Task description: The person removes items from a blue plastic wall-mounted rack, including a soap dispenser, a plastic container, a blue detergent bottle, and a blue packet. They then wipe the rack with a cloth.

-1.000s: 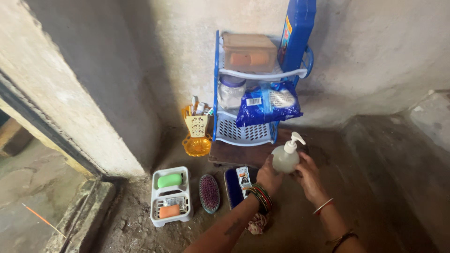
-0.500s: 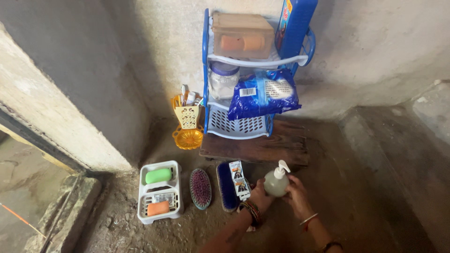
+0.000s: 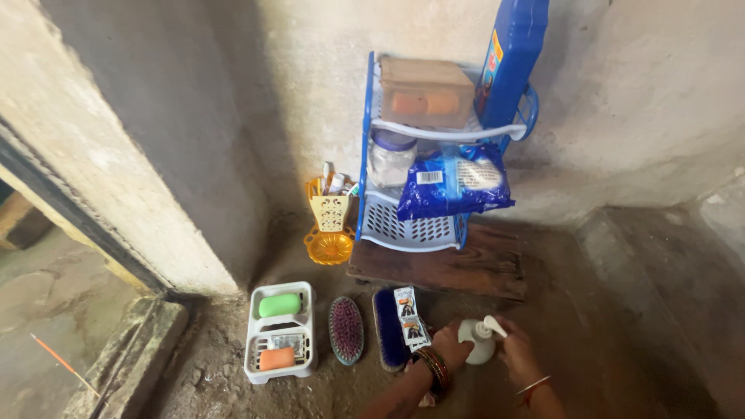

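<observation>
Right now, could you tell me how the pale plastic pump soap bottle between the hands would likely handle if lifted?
The pale plastic pump soap bottle looks rigid and smooth, so possibly slippery. Its white pump head juts sideways, so it may tip easily on the rough dirt floor.

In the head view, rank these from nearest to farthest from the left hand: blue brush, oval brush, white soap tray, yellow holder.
1. Blue brush, just left of the left hand.
2. Oval brush, next over to the left.
3. White soap tray, farther left on the floor.
4. Yellow holder, up by the rack at the wall.
</observation>
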